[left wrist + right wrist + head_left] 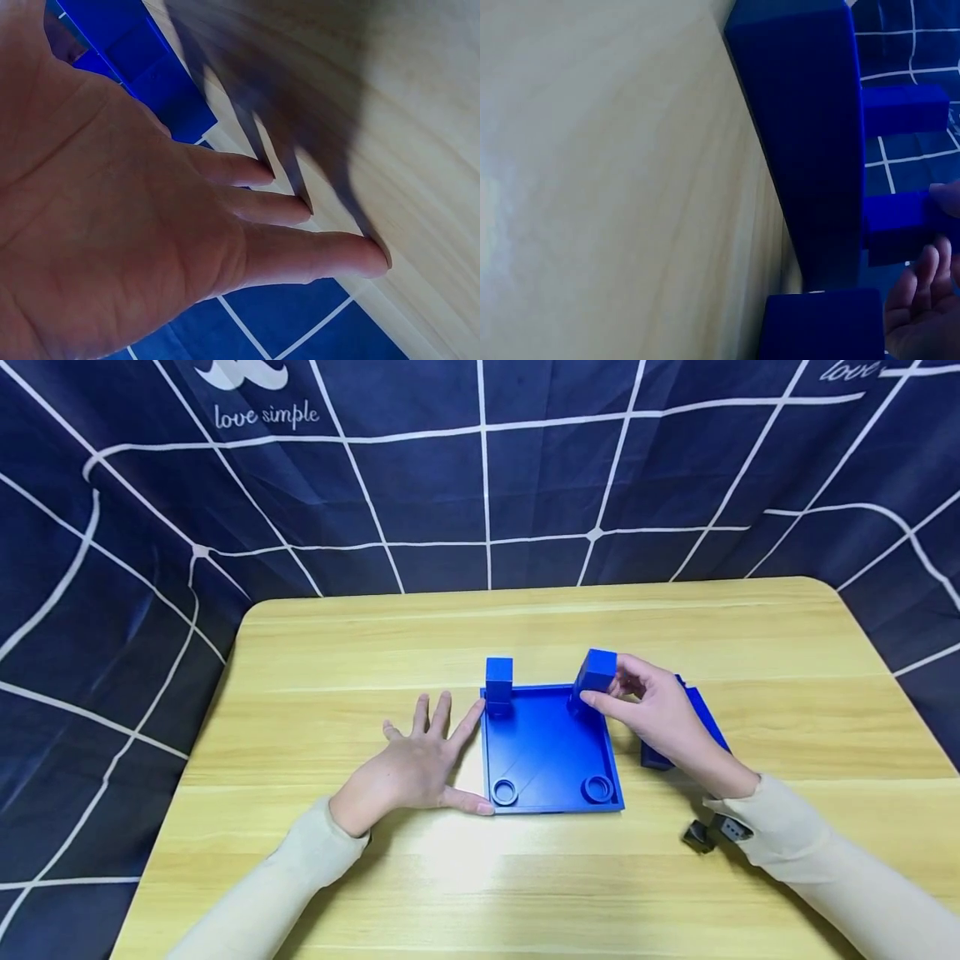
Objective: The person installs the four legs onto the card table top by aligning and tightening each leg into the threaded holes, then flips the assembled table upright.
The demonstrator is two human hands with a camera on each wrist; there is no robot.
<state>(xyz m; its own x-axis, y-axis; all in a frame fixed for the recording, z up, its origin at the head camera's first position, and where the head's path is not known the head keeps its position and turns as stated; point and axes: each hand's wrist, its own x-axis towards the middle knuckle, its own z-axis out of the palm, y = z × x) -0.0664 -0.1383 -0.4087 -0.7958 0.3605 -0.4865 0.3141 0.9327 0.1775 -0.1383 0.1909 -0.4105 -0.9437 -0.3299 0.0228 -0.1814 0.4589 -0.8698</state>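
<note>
A square blue tray-like base (555, 752) with a low rim lies on the table, two round sockets (597, 789) showing at its near corners. One blue square post (499, 681) stands upright at the far left corner. At the far right corner my right hand (656, 710) pinches a second blue post (596, 672) between thumb and fingers; that post leans slightly. In the right wrist view this post (900, 217) juts from the base beside the other one. My left hand (420, 760) is spread flat-fingered along the base's left side, index fingertip and thumb touching its edge.
Under my right forearm lie more blue parts (705, 718), partly hidden. A small black object (699, 837) is on the table near the right sleeve. The wooden table (337, 652) is bordered by dark blue curtains (427, 485) with white lines.
</note>
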